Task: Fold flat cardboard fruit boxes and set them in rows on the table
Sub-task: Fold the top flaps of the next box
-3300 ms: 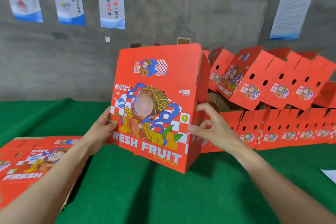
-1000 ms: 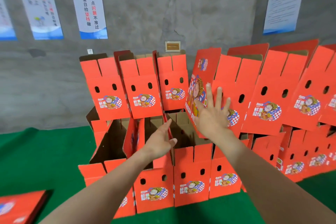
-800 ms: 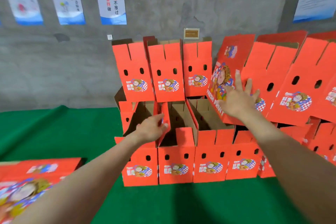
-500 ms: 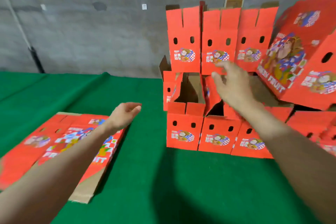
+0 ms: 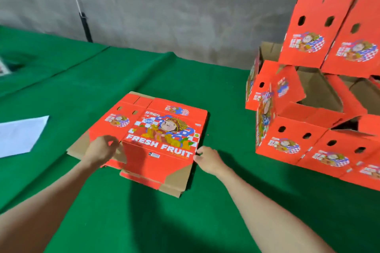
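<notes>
A stack of flat red cardboard fruit boxes (image 5: 162, 135) lies on the green table (image 5: 205, 222), the top one printed "FRESH FRUIT". My left hand (image 5: 101, 150) grips the near left edge of the top flat box, fingers curled over it. My right hand (image 5: 206, 160) pinches the box's near right corner. Folded red boxes (image 5: 304, 146) stand in rows and stacked layers at the right, their flaps up and brown insides showing.
A white sheet of paper (image 5: 20, 135) lies on the table at the left. A grey concrete wall (image 5: 164, 6) runs behind, with a cable and a black stand leg (image 5: 86, 26) against it. Bare green cloth spreads in front of the stack.
The view swung left from the folded rows to the flat stack. Both hands left the folded boxes, came down, and now take hold of the top flat box's near edge.
</notes>
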